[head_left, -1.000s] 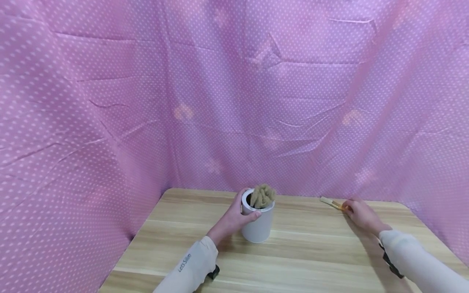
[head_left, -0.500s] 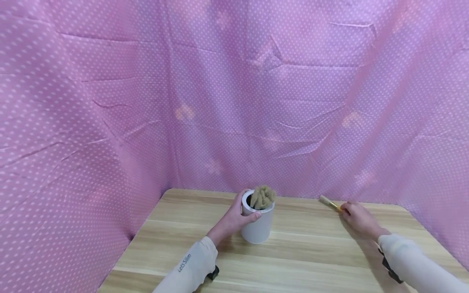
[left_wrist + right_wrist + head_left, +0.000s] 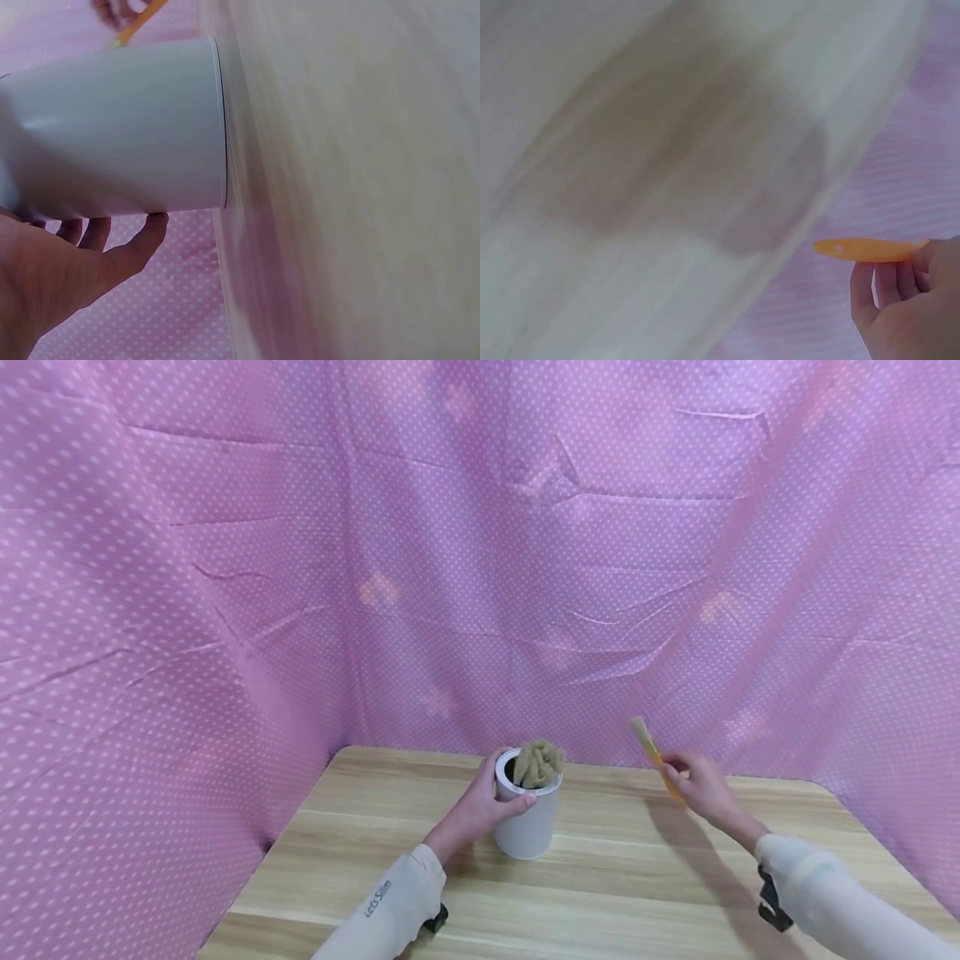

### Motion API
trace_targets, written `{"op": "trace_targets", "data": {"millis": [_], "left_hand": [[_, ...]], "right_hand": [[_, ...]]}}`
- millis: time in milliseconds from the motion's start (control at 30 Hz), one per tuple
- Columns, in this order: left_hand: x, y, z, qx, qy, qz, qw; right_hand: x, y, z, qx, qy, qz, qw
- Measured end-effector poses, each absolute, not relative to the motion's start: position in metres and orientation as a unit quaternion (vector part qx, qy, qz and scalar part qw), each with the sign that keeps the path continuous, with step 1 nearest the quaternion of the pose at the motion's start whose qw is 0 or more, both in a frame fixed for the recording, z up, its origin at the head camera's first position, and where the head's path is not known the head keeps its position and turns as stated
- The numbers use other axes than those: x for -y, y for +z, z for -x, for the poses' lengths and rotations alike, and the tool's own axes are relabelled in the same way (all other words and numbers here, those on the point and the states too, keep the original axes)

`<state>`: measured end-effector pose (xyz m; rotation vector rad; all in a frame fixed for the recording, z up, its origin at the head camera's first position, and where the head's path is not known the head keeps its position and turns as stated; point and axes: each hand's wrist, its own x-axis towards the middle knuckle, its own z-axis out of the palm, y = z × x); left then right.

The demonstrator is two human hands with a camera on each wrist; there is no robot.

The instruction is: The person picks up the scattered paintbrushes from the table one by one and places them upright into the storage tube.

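Note:
A white cylindrical container [image 3: 527,827] stands upright on the table, a tan, fuzzy bundled thing [image 3: 540,764] sticking out of its round opening. My left hand [image 3: 491,802] grips its upper left side, thumb across the front; the left wrist view shows the fingers of the left hand [image 3: 75,262] along the container's wall [image 3: 127,127]. To the right, my right hand [image 3: 705,789] pinches a paintbrush [image 3: 654,753] by its orange handle, bristles up and tilted left, raised off the table. In the right wrist view the handle end of the paintbrush [image 3: 862,249] points away from the fingers.
The wood-grain table [image 3: 600,902] has rounded far corners. Pink dotted cloth [image 3: 480,568] hangs behind it and along both sides. The right arm's shadow falls across the tabletop. Black straps sit at both wrists.
My right hand has lifted the paintbrush off the table and carried it left, and the brush has turned from lying nearly flat to standing steeper. The left hand and container have stayed put.

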<state>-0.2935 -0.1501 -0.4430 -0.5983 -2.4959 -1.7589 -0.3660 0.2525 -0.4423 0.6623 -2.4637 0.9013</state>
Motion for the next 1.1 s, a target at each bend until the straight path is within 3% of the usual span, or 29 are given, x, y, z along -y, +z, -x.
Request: {"op": "trace_targets", "data": {"millis": [433,867,1100], "left_hand": [[0.142,-0.441,0.290,0.813,-0.560,0.152,0.040],[0.131,-0.435,0.287,0.824,-0.551,0.120,0.063],[0.130,-0.434,0.286,0.821,-0.555,0.117,0.055]], "right_hand": [[-0.153,-0.364,0.312,0.783,0.589,-0.171,0.108],[-0.079,-0.325,0.291,0.654,0.715,-0.212,0.128],[-0.048,-0.325,0.293,0.684,0.670,-0.239,0.159]]}}
